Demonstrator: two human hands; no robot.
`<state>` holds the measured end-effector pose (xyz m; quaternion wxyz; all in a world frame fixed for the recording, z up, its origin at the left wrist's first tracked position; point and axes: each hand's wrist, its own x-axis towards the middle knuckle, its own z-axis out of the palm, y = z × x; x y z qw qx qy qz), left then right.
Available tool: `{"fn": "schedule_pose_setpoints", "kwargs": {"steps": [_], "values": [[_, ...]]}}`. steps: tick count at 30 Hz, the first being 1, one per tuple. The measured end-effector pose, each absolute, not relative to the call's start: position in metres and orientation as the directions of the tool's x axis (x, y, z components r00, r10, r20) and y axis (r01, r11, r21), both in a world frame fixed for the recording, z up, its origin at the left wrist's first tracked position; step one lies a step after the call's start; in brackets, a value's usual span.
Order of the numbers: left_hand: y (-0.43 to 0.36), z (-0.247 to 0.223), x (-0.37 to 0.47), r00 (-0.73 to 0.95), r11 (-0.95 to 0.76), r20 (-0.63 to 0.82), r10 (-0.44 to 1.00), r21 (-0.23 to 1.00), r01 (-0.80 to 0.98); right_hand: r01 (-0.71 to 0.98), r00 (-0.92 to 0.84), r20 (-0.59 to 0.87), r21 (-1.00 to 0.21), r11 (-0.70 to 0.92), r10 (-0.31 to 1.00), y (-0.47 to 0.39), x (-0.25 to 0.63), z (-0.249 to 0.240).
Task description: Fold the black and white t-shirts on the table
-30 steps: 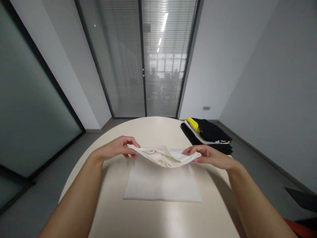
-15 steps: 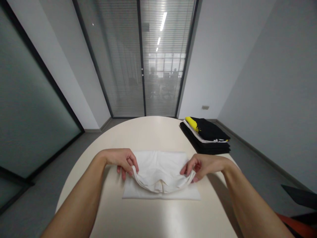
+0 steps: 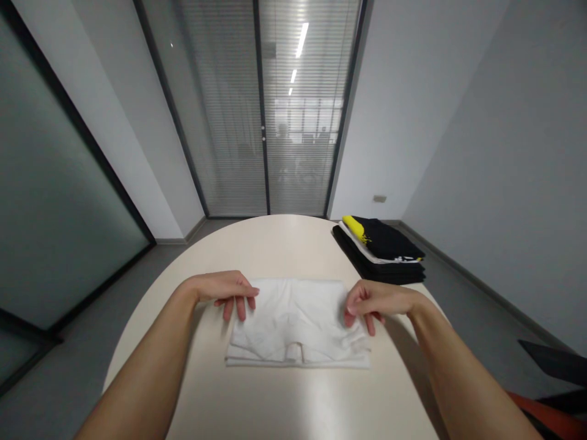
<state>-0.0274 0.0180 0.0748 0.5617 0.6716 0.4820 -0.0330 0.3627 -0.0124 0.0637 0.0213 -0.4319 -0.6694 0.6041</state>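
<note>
A folded white T-shirt lies flat on the table, its neckline with a small tag near the front edge. Over its left side hovers my left hand, fingers apart and pointing down, with nothing held. My right hand is at the right edge of the shirt. Its fingers are loosely bent and apart, and no cloth shows between them. Whether the fingertips of either hand touch the fabric is hard to tell.
A stack of folded dark clothes, with white and yellow showing, sits at the table's back right. The round cream table has a curved edge. Part of a black and red chair shows at lower right.
Both hands have let go of the shirt's raised layer. That layer, which was held up in a curve, now lies down toward the front edge. The hands moved only slightly.
</note>
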Motion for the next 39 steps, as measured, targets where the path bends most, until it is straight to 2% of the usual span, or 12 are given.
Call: {"fn": "schedule_pose_setpoints", "kwargs": {"steps": [4, 6, 8, 10, 13, 21, 24, 28, 30, 39], "values": [[0.038, 0.051, -0.038, 0.261, 0.129, -0.385, 0.885, 0.742, 0.658, 0.497, -0.477, -0.291, -0.867, -0.018, 0.829, -0.002, 0.367, 0.051], [0.046, 0.039, -0.042, 0.125, 0.141, -0.319, 0.939, 0.692, 0.708, 0.541, -0.314, -0.218, -0.841, -0.014, 0.924, 0.006, 0.37, 0.038], [0.051, 0.03, -0.045, 0.091, 0.137, -0.305, 0.948, 0.648, 0.749, 0.598, -0.185, -0.213, -0.799, -0.062, 0.959, 0.013, 0.372, 0.026], [0.053, 0.023, -0.045, 0.152, 0.105, -0.317, 0.936, 0.664, 0.741, 0.635, -0.176, -0.245, -0.768, -0.08, 0.953, 0.017, 0.372, 0.017], [0.054, 0.017, -0.044, 0.242, 0.059, -0.309, 0.92, 0.72, 0.692, 0.648, -0.249, -0.238, -0.762, -0.021, 0.939, 0.02, 0.369, 0.01], [0.053, 0.024, -0.049, 0.381, -0.016, -0.31, 0.871, 0.756, 0.654, 0.55, -0.265, -0.185, -0.835, -0.009, 0.946, 0.024, 0.365, 0.002], [0.052, 0.026, -0.046, 0.317, -0.018, -0.225, 0.921, 0.791, 0.612, 0.514, -0.217, -0.078, -0.856, 0.046, 0.973, 0.028, 0.362, -0.004], [0.06, 0.016, -0.033, 0.113, -0.062, -0.003, 0.994, 0.823, 0.565, 0.517, -0.033, 0.149, -0.844, 0.145, 0.988, 0.038, 0.352, -0.015], [0.064, 0.008, -0.029, 0.061, -0.068, 0.04, 0.997, 0.822, 0.566, 0.549, 0.033, 0.222, -0.819, 0.168, 0.974, 0.043, 0.349, -0.02], [0.063, 0.0, -0.034, 0.039, 0.04, -0.08, 0.996, 0.791, 0.61, 0.736, -0.016, 0.223, -0.657, 0.162, 0.975, 0.03, 0.344, -0.015]]}}
